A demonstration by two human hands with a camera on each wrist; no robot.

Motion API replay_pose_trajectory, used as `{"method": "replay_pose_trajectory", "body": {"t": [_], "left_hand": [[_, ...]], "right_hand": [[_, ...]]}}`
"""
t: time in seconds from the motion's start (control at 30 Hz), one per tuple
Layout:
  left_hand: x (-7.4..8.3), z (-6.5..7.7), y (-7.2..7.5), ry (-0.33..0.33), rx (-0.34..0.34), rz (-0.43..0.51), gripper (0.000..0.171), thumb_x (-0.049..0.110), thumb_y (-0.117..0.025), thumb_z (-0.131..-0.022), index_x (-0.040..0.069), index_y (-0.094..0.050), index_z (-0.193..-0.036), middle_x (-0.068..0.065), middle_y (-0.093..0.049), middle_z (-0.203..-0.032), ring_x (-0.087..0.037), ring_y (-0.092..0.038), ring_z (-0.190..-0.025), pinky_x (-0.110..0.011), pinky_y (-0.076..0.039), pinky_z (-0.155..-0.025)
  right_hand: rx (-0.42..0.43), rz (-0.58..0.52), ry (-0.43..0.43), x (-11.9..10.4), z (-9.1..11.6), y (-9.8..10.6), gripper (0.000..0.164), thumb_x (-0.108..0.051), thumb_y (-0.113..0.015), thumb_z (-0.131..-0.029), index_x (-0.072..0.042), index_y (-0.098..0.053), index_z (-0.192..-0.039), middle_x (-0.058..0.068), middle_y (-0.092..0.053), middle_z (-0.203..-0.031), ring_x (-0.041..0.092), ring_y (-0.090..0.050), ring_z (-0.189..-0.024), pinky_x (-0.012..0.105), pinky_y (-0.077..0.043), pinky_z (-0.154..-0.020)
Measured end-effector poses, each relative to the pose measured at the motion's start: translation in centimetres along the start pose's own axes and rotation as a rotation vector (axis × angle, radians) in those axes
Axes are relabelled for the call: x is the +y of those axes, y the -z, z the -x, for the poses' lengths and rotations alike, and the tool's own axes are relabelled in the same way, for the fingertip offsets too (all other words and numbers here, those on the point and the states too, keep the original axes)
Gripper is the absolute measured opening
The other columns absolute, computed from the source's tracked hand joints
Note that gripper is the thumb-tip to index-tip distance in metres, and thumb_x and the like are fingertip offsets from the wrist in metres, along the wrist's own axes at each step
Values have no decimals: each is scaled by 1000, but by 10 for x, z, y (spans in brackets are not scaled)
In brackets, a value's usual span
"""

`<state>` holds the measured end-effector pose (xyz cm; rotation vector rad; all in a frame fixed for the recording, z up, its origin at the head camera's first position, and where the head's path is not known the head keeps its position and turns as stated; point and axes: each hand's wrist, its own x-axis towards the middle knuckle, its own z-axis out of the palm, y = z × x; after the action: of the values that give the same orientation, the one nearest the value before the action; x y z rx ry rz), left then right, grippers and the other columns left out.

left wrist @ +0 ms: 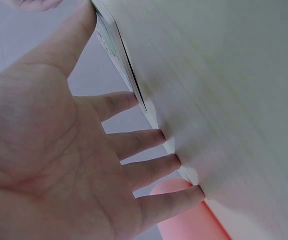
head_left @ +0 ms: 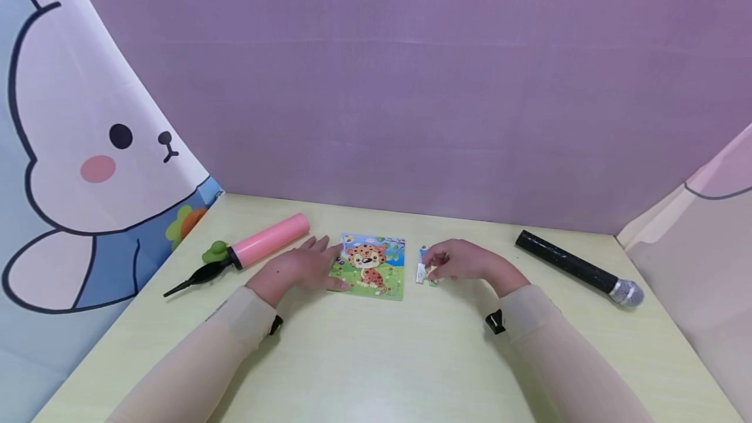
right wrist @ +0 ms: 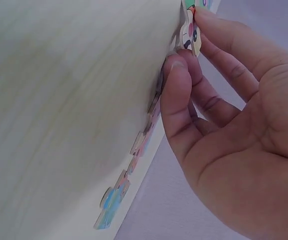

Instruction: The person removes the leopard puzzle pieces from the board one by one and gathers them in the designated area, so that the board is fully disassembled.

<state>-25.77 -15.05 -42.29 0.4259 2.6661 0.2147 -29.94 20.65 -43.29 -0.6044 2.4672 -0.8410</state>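
Observation:
A square leopard puzzle (head_left: 369, 265) lies flat on the table, between the two hands. My left hand (head_left: 311, 266) is spread at its left edge, thumb on the lower corner and straight fingers touching the table, as the left wrist view shows. To the right of the leopard puzzle, loose puzzle pieces (head_left: 420, 273) lie under my right hand (head_left: 465, 260). That hand has its fingers curled and pinches a puzzle piece (right wrist: 188, 36) bearing part of a cartoon face. Several other puzzle pieces (right wrist: 116, 200) lie in a line on the table; some are hidden by the fingers.
A pink hand pump (head_left: 270, 240) with a black nozzle lies left of the left hand, beside a small green object (head_left: 216, 252). At the right lies a black microphone (head_left: 570, 263) with a silver head. A purple cloth (head_left: 411, 83) stands behind the table.

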Motion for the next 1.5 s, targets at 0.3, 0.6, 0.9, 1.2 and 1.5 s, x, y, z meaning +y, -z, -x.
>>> {"method": "replay_pose_trajectory", "body": {"t": [0.3, 0.6, 0.9, 1.2, 1.5], "left_hand": [[0, 0, 0, -5, 3, -9, 104, 72, -63, -96, 17, -19, -173, -25, -10, -180, -54, -10, -165, -71, -26, -131], [2, 1, 0, -6, 12, -18, 103, 72, -62, -97, 17, -19, -173, -24, -9, -180, -53, -10, -166, -71, -26, -131], [1, -1, -2, -4, 3, -16, 104, 73, -62, -96, 18, -19, -173, -24, -9, -180, -53, -10, -166, -71, -25, -132], [3, -1, 2, -13, 4, -18, 103, 71, -63, -97, 16, -18, -173, -25, -9, -180, -54, -11, -165, -71, -25, -131], [-1, 0, 1, -30, 6, -15, 106, 71, -63, -97, 14, -17, -173, -27, -8, -179, -56, -10, -164, -73, -22, -131]], "right_hand": [[19, 5, 0, 3, 0, -3, 19, -17, -82, -94, -14, -77, -112, -1, -60, -86, 15, -51, -79, 27, -45, -68], [18, 16, 9, 4, 1, -2, 19, -17, -83, -94, -15, -76, -111, -1, -60, -86, 15, -52, -80, 27, -45, -69], [5, -5, -2, 4, 1, 1, 19, -21, -81, -96, -15, -75, -112, 1, -62, -89, 17, -53, -81, 30, -46, -71], [76, 40, 53, -15, 0, 10, 22, -25, -77, -100, -14, -75, -118, 3, -69, -102, 18, -59, -88, 31, -53, -76], [92, -52, 55, -45, -17, 7, 44, -30, -73, -102, -10, -63, -141, 6, -65, -107, 29, -63, -75, 31, -49, -59]]}}
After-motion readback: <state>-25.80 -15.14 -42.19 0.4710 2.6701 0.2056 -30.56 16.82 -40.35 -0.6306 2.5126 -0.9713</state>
